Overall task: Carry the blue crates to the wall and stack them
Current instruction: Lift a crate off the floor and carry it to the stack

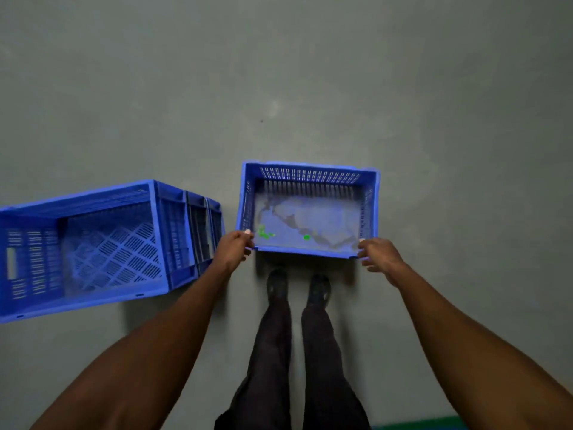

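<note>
Between the two outstretched hands, a blue crate sits open side up, its near corners gripped on either side. The left hand curls around the near left corner, thumb over the rim; the right hand pinches the near right corner, its lower fingers loosely bent below the rim. Whether the crate rests on the grey floor or is held just above it cannot be told. Its slotted walls rise around a dusty, stained bottom marked with small green spots near the left hand. Just below the crate's near edge, between the forearms, stand the person's dark shoes and dark trouser legs. Left of the left hand, close beside its wrist, lies a stack of nested blue crates, tipped on its side with the open mouth toward the camera. A green strip shows at the bottom edge, under the right forearm.
</note>
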